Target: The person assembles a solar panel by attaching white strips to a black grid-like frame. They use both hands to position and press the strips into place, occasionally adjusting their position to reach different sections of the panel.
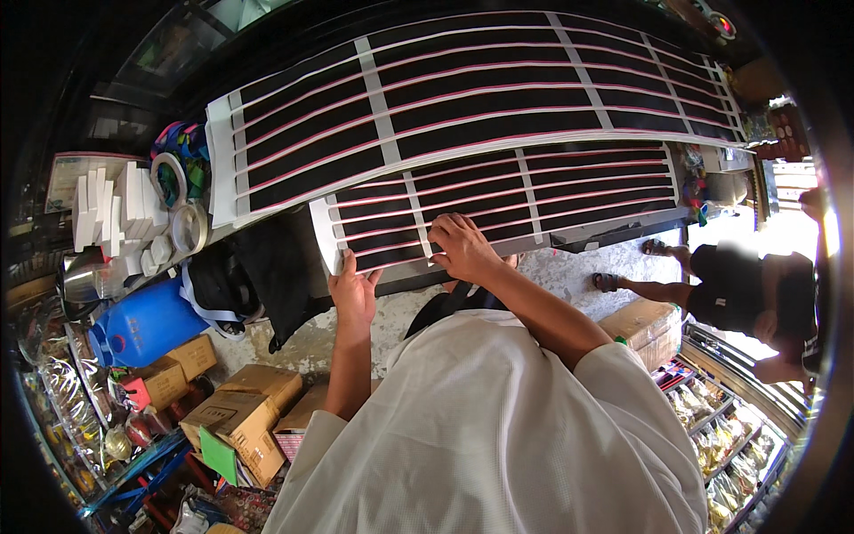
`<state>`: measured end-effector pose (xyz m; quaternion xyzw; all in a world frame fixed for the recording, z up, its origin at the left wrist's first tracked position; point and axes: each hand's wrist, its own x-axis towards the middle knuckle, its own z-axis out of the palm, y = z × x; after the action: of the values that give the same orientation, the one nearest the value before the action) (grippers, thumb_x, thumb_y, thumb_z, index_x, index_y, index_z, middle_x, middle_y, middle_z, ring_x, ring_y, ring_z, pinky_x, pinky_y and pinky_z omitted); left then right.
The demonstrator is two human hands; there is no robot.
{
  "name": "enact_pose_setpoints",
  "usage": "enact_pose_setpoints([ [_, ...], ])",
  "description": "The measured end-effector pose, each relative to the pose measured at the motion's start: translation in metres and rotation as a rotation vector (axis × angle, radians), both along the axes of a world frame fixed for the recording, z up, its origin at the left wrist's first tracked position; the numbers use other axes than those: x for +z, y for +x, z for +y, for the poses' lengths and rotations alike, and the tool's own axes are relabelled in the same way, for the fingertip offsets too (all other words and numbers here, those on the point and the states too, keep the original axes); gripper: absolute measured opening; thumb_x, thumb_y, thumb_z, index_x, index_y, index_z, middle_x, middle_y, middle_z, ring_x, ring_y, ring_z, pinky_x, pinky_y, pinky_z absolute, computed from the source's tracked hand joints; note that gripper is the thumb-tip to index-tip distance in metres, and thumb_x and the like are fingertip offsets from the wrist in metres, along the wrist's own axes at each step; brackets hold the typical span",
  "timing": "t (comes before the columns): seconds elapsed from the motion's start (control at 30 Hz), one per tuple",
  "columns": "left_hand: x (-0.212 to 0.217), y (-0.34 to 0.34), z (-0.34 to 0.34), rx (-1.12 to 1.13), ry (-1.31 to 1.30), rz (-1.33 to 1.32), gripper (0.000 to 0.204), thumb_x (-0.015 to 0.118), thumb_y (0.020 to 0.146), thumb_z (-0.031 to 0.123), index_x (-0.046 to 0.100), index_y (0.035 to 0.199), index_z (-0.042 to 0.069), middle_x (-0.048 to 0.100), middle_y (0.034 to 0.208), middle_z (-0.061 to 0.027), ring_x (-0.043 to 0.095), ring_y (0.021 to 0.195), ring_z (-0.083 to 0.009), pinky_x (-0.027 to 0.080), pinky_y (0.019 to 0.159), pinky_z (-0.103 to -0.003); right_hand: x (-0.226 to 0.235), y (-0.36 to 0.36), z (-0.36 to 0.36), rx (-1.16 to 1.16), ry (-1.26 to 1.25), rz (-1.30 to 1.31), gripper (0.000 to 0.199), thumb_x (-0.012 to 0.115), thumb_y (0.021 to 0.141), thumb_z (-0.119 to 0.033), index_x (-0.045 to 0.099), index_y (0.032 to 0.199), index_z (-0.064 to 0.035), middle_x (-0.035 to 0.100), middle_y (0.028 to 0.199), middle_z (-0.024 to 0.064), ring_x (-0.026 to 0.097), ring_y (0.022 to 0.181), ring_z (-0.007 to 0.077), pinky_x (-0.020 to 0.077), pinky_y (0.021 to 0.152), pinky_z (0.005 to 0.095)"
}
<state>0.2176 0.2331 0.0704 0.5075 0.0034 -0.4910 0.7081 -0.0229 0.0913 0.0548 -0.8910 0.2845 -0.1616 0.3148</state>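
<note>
A long white sheet (471, 200) with black panels, split by white and pink lines, lies along the near part of the table. Pale strips cross it. At its near left corner my left hand (353, 292) pinches the edge, index finger raised against it. My right hand (463, 247) is bent over the near edge further right, fingertips drawn together on one pale cross strip (416, 214). Whether a small piece sits under those fingertips is hidden. Behind it lies a larger stack of similar black-panelled sheets (387, 111), its white margin showing at the left.
Tape rolls (189, 229) and white boxes (135, 209) stand left of the sheets. Below them are a blue jug (147, 322), a black bag (276, 276) and cardboard boxes (240, 418). On the right, a person (752, 289) is near a taped carton (642, 329) and a rack of packets (725, 436).
</note>
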Motion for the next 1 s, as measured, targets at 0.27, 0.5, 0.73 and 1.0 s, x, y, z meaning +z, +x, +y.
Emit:
enact_pose_setpoints([
  [0.27,0.007,0.004,-0.003,-0.012,0.044,-0.016,0.035,0.072,0.112,0.024,0.063,0.143,0.011,0.072,0.134,-0.0075,0.077,0.114,-0.0275,0.067,0.089,-0.05,-0.001,0.009,0.003,0.074,-0.125,-0.001,0.036,0.079,0.083,-0.007,0.07,0.117,-0.0054,0.063,0.125,0.0123,0.061,0.127,0.0345,0.0442,0.122,0.0529],
  [0.5,0.015,0.002,-0.009,-0.009,0.054,-0.013,0.035,0.069,0.113,0.022,0.064,0.146,0.011,0.073,0.138,-0.0069,0.076,0.119,-0.0298,0.066,0.096,-0.051,-0.006,0.02,0.019,-0.058,-0.16,0.061,0.042,0.072,0.089,-0.008,0.068,0.13,-0.003,0.064,0.135,0.015,0.058,0.136,0.0347,0.0372,0.129,0.0567],
  [0.73,0.012,0.006,-0.006,-0.041,0.075,-0.03,0.036,0.067,0.113,0.022,0.062,0.147,0.008,0.073,0.14,-0.0068,0.076,0.121,-0.0292,0.065,0.099,-0.052,-0.015,0.022,0.019,-0.065,-0.219,0.328,0.067,0.06,0.105,-0.015,0.045,0.168,-0.0013,0.036,0.179,0.0197,0.033,0.167,0.0362,0.026,0.136,0.059],
  [1.0,-0.037,0.02,0.019,0.016,0.279,-0.047,0.038,0.069,0.113,0.022,0.059,0.146,0.005,0.07,0.14,-0.0116,0.07,0.128,-0.0305,0.062,0.105,-0.054,-0.024,-0.01,0.044,0.263,-0.23,0.468,0.075,0.067,0.108,-0.038,0.044,0.17,-0.004,0.024,0.185,0.0141,0.018,0.173,0.0351,0.0193,0.137,0.0617],
])
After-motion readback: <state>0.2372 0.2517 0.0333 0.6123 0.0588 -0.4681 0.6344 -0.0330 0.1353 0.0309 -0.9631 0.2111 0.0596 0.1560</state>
